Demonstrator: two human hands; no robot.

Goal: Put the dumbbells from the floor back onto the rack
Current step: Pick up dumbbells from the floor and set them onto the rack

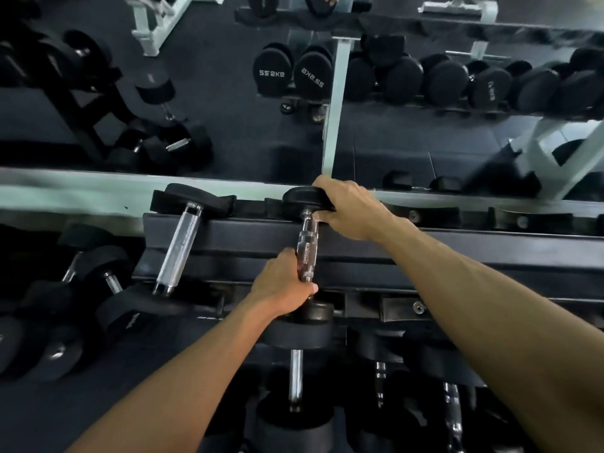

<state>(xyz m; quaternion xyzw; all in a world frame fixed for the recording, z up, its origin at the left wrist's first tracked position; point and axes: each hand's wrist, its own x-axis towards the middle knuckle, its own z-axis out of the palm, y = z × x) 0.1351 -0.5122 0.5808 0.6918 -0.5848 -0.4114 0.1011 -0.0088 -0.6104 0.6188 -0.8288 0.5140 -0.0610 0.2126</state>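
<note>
Dumbbell (pixel 307 253) lies across the top tier of the rack (pixel 425 253), its chrome handle running near to far. The left hand (pixel 284 286) curls round the handle's near end, while the right hand (pixel 346 209) grips the far head. Just to the left, a second dumbbell (pixel 181 243) rests tilted on the same tier. More dumbbells crowd the lower tier nearby, and a mirror (pixel 228 93) stands behind the rack.

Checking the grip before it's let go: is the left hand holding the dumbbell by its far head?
No, the left hand grips the dumbbell's handle near its close end, while the right hand holds the far head.
</note>
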